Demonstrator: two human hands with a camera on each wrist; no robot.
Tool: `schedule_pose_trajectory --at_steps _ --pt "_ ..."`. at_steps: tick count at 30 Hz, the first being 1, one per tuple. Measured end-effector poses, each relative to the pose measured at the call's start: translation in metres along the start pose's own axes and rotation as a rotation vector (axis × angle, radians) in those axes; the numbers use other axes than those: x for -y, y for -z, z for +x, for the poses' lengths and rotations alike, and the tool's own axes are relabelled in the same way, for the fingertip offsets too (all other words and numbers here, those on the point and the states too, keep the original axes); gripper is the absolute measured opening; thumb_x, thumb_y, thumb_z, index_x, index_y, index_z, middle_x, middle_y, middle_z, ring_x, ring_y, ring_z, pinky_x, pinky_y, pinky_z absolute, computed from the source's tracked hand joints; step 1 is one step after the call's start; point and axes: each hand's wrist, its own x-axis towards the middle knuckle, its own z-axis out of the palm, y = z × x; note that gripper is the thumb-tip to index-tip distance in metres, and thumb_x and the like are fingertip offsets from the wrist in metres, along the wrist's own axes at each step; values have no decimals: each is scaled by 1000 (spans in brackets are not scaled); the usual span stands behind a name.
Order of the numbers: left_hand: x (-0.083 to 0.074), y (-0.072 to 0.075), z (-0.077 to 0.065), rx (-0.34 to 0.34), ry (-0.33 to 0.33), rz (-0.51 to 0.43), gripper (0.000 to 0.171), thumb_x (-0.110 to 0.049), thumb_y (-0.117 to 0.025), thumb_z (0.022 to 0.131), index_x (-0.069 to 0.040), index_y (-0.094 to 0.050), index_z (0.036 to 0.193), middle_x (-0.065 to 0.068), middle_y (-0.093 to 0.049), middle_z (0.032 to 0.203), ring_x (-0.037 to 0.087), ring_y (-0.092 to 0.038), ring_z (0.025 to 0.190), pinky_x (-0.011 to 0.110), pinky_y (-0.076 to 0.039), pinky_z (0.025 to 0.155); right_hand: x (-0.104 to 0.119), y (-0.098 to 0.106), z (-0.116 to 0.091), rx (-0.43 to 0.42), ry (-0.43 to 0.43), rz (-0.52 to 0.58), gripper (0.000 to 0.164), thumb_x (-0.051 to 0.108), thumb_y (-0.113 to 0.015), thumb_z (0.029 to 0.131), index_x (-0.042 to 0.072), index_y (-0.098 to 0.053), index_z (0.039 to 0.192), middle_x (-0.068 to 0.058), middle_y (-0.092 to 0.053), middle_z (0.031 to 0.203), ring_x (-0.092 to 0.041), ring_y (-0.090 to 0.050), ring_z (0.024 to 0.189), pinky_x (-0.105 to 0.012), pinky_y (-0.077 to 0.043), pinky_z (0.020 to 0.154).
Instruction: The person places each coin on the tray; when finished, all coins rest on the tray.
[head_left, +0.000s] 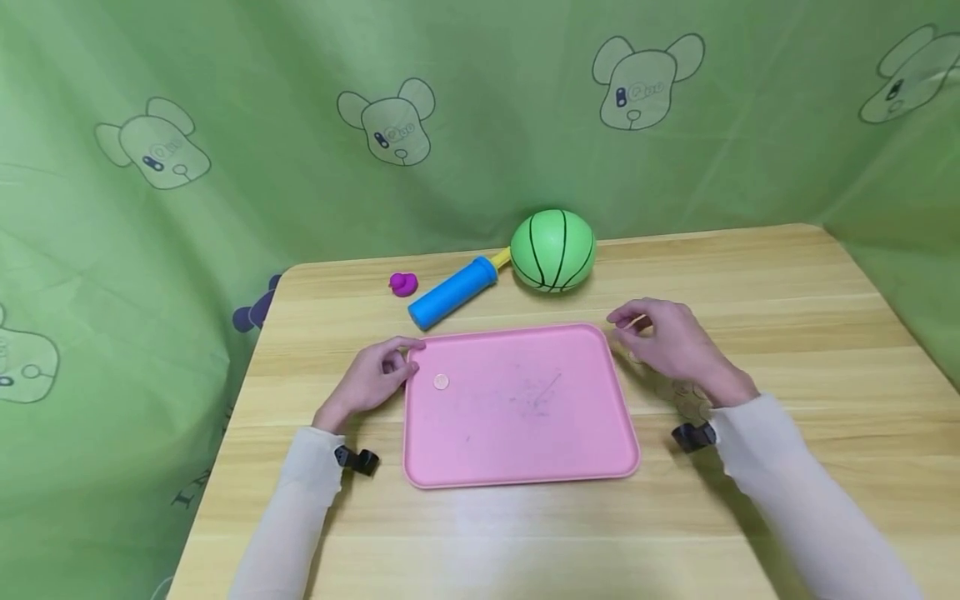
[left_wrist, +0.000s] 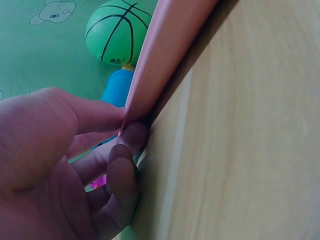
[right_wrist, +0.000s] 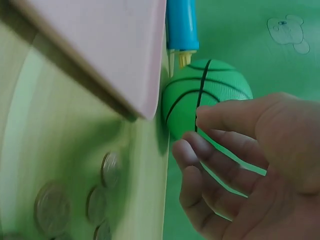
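Note:
A pink tray (head_left: 517, 417) lies on the wooden table, with one small coin (head_left: 441, 382) on it near the left side. My left hand (head_left: 375, 372) grips the tray's far left corner; in the left wrist view the thumb is on the rim and the fingertips curl beneath it. Just past the far right corner, my right hand (head_left: 667, 337) hovers with loosely bent fingers and nothing between them. Several coins (right_wrist: 52, 207) lie on the table under the right hand and wrist, partly hidden by them in the head view.
Behind the tray lie a blue pump (head_left: 453, 293) with a yellow end, a green ball (head_left: 553, 252) marked like a basketball, and a small purple rubber duck (head_left: 403, 284). A green curtain (head_left: 480, 167) with printed bear heads hangs along the table's back edge.

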Motion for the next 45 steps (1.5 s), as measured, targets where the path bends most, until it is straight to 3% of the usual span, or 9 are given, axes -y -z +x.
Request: schedule_pose_trajectory --at_steps 4,10,16,24,27,33,40,45 --pt "0 -1 1 1 -2 -6 36 -8 -70 105 -8 -71 141 6 -69 82 13 -57 70 26 -47 73 -11 4 -3 17 -7 -23 31 11 -74 103 -5 -73 130 -28 -76 124 -44 -74 111 -54 -60 94" --pt "-1 1 0 11 -4 -10 37 -7 -70 105 -8 -70 142 6 -68 81 14 -56 70 24 -46 70 -29 3 -10 50 15 -121 36 14 -82 97 -4 -75 127 -36 -61 145 -57 -58 133 -74 -42 115" --pt "0 1 0 24 3 -13 38 -8 -70 106 -8 -70 143 6 -68 84 14 -56 72 24 -46 70 -43 1 -13 87 -3 -148 30 17 -85 95 -2 -80 118 -36 -62 139 -57 -55 130 -75 -40 112" --pt "1 0 0 29 2 -26 38 -9 -70 106 -9 -69 144 7 -68 84 15 -57 73 24 -46 71 -50 1 -10 114 -72 -89 24 15 -86 93 0 -81 113 -33 -65 134 -50 -61 120 -72 -44 109" --pt "1 0 0 31 -1 -23 38 -9 -70 106 -8 -69 144 7 -68 84 15 -57 73 25 -46 71 -53 2 -6 127 -68 -83 22 15 -87 92 2 -81 108 -29 -64 127 -44 -59 114 -67 -45 105" --pt "0 2 -1 26 8 -10 38 -10 -70 106 -9 -69 144 7 -68 86 16 -57 75 26 -46 73 -60 4 3 175 -51 -96 25 23 -88 92 5 -78 104 -23 -57 124 -42 -49 118 -58 -42 100" --pt "-1 1 0 34 15 -2 38 -11 -70 107 -10 -69 144 6 -68 87 16 -57 76 27 -46 74 -65 5 5 187 -1 -146 27 26 -90 87 5 -76 99 -20 -65 113 -39 -54 111 -56 -43 98" --pt "-1 2 -1 34 17 -1 38 -11 -70 106 -10 -69 144 6 -68 86 16 -57 75 27 -46 74 -60 1 3 213 6 -59 18 15 -84 94 7 -71 103 -9 -67 99 -23 -60 93 -34 -53 85"
